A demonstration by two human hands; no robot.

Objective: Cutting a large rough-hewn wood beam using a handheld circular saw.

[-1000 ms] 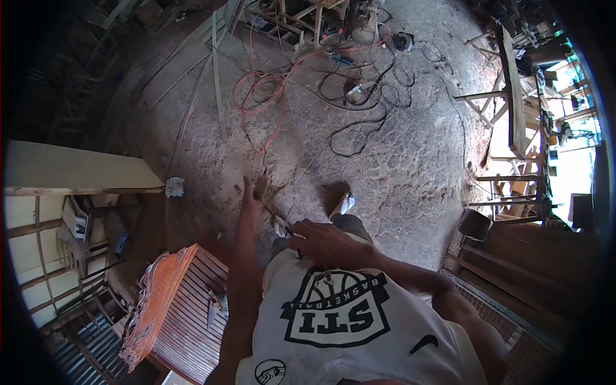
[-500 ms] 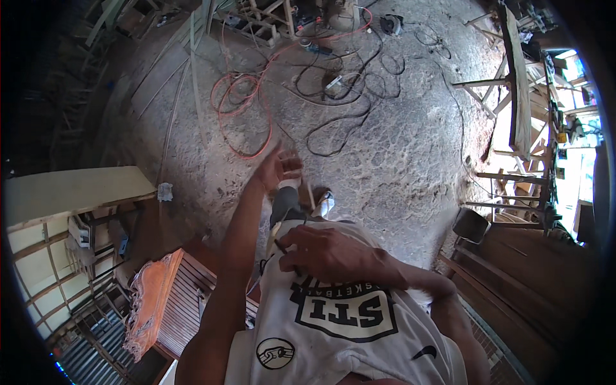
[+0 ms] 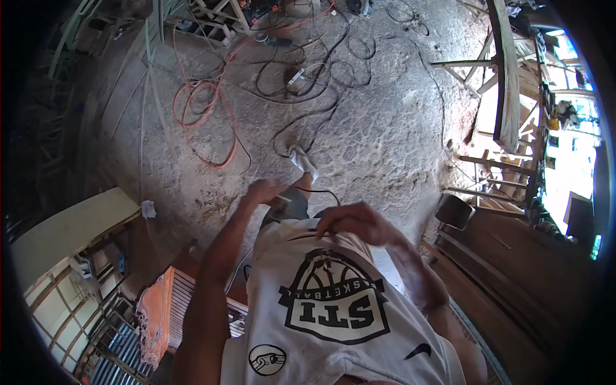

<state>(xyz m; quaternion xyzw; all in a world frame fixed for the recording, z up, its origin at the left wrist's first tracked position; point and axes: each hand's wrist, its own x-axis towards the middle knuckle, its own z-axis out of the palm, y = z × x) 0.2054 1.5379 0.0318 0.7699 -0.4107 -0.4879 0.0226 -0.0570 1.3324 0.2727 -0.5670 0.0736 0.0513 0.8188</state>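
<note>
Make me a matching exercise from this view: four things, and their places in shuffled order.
Things:
1. Right hand
2. Orange cord
3. Beam
4. Carved panel

Places:
A. Upper right of the view
B. By the front of the shirt
C. Lower left of the view
D. In loops on the floor

Pairs: 1-B, 2-D, 3-A, 4-C
</note>
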